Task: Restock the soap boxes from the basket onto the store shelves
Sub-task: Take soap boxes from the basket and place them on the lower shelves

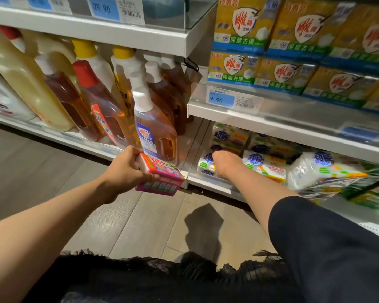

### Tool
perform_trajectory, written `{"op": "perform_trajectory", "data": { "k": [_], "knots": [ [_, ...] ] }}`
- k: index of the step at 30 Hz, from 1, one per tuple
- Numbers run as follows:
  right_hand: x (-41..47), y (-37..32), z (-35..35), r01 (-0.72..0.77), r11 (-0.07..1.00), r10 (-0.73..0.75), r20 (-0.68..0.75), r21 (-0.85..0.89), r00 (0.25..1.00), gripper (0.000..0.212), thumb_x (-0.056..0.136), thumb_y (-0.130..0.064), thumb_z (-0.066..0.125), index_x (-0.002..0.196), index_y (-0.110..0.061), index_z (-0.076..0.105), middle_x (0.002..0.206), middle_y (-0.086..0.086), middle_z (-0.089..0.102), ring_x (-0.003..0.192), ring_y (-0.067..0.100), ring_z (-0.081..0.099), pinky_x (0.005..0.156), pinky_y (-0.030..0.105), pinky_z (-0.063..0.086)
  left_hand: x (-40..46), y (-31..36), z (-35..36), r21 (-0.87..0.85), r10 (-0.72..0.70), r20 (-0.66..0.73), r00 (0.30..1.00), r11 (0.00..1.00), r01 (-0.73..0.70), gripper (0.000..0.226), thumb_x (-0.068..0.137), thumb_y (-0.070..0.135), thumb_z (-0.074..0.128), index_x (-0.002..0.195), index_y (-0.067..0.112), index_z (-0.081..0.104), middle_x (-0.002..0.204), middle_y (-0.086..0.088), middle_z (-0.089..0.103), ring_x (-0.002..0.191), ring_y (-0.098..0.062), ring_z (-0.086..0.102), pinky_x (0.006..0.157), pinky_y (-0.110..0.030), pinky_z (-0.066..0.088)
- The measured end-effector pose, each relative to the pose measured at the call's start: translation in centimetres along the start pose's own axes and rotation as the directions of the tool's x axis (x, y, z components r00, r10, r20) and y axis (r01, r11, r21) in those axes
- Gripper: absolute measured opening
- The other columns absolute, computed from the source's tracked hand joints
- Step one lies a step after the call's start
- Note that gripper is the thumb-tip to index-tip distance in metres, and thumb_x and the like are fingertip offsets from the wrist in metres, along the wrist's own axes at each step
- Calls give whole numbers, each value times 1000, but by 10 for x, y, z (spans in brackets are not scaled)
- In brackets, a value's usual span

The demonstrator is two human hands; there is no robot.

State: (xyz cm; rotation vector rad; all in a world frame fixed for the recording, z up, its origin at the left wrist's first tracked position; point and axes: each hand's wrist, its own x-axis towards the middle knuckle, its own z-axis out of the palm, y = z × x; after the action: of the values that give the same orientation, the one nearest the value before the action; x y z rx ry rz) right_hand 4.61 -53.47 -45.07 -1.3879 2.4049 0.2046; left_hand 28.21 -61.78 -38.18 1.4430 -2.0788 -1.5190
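Note:
My left hand (124, 171) grips a pink and white soap box (161, 177) by its left end, holding it in the air in front of the bottom shelf's edge. My right hand (224, 164) reaches into the bottom shelf (208, 182) and rests on the white soap packs (264, 165) lying there; its fingers are hidden behind the wrist. The basket is not in view.
Brown detergent bottles (155, 127) stand on the low shelf to the left. Yellow soap boxes (278, 68) are stacked on the shelf above, behind a price rail (234, 100). Grey floor tiles (140, 219) lie below, with my dark clothing at the frame's bottom.

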Motion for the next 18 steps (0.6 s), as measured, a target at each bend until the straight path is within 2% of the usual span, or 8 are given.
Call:
{"op": "perform_trajectory", "data": {
  "k": [2,4,7,10,13,15,18],
  "knots": [
    [-5,1,-3,32,999,-32,-15,21,999,20,85,2,57,104,-4,60,94,10,60,90,28,60,76,35,52,-1,6,1,-15,17,12,1000,1000,-17,54,80,3,73,118,19,38,103,5,51,93,-13,55,68,-26,50],
    [-14,1,-7,100,993,-97,-64,60,993,25,84,0,58,108,-5,56,108,13,61,99,30,59,80,37,51,-5,14,-1,-35,46,36,998,998,-45,55,79,1,73,118,18,38,101,9,50,92,-12,54,68,-25,50],
    [-37,5,-19,201,965,-177,-146,167,973,47,82,1,58,129,-7,53,129,13,56,118,32,52,94,41,47,-22,28,-9,-56,146,93,985,988,-141,56,77,-4,73,120,16,43,107,8,52,95,-8,55,63,-21,51],
    [-72,20,-48,187,942,-119,-244,278,963,44,82,2,50,122,-12,60,125,13,60,117,32,55,94,45,49,-46,44,-16,-133,270,104,957,958,-256,59,71,-9,75,117,15,48,113,0,58,104,-11,59,65,-24,56],
    [-114,44,-81,155,940,-57,-309,304,949,39,89,-5,50,125,-17,60,127,10,60,115,28,56,94,40,49,-69,68,-11,-217,366,89,926,915,-341,62,64,-2,79,115,18,52,113,-2,64,106,-14,64,78,-30,57],
    [-145,66,-99,123,933,3,-348,338,937,43,91,-9,50,133,-20,54,133,9,57,118,26,54,95,38,47,-81,87,1,-270,432,82,898,877,-397,61,64,-6,77,114,19,53,112,-2,64,103,-11,65,75,-29,58],
    [-194,106,-115,70,951,62,-408,300,911,59,93,-16,54,147,-25,32,148,3,41,131,24,43,103,39,41,-98,117,31,-360,503,133,854,827,-431,67,67,-13,70,121,20,49,112,0,62,96,-4,67,68,-26,59]
  ]
}}
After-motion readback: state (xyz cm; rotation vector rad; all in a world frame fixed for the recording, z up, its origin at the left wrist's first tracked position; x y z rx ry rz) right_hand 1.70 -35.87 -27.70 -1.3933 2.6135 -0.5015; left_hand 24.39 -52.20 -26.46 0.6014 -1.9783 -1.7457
